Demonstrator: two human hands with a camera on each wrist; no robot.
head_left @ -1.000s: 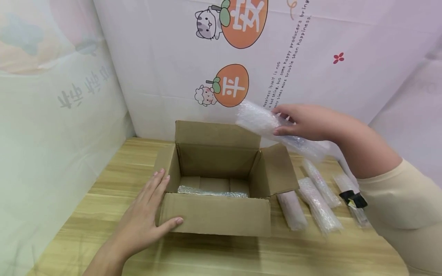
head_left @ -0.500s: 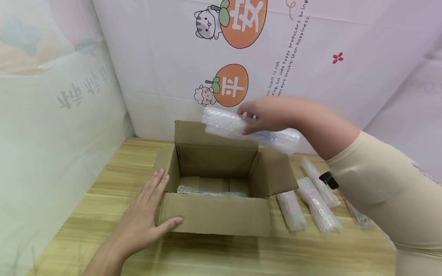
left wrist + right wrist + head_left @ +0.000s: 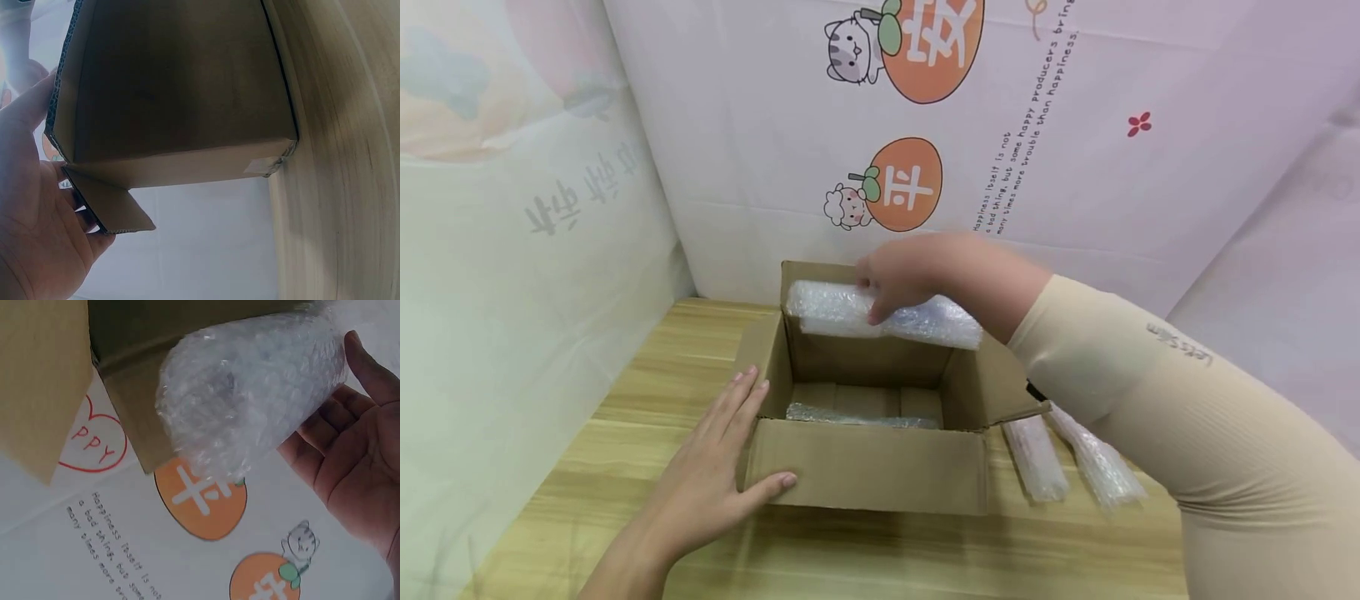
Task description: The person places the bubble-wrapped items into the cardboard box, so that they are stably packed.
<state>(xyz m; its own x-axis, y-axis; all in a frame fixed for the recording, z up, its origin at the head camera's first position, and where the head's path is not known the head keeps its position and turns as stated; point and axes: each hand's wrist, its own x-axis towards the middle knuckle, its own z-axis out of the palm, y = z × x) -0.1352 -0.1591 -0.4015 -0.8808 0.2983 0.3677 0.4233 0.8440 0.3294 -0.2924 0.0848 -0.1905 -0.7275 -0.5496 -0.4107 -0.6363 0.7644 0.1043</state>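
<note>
An open cardboard box [image 3: 868, 467] stands on the table with its flaps folded out. My left hand [image 3: 707, 475] rests against its front left corner, fingers straight along the left flap and thumb on the front flap. In the left wrist view the flap [image 3: 112, 203] lies against those fingers. Over the back of the box, my right hand [image 3: 906, 275] grips a bubble-wrapped package [image 3: 831, 308] held roughly level. The right wrist view shows the bubble wrap [image 3: 244, 394] between thumb and fingers; what it wraps cannot be made out. Another bubble-wrapped package [image 3: 857, 417] lies inside the box, mostly hidden by the front wall.
Right of the box, more bubble-wrapped packages [image 3: 1036, 458] lie on the wooden table [image 3: 647, 367], partly covered by the right sleeve [image 3: 1120, 400]. A printed white cloth [image 3: 737, 167] hangs close behind the box. Another cloth [image 3: 535, 275] closes off the left side.
My right hand has carried the bubble-wrapped package leftward and down, from beyond the right flap to over the box's back. My left hand and the box have stayed put.
</note>
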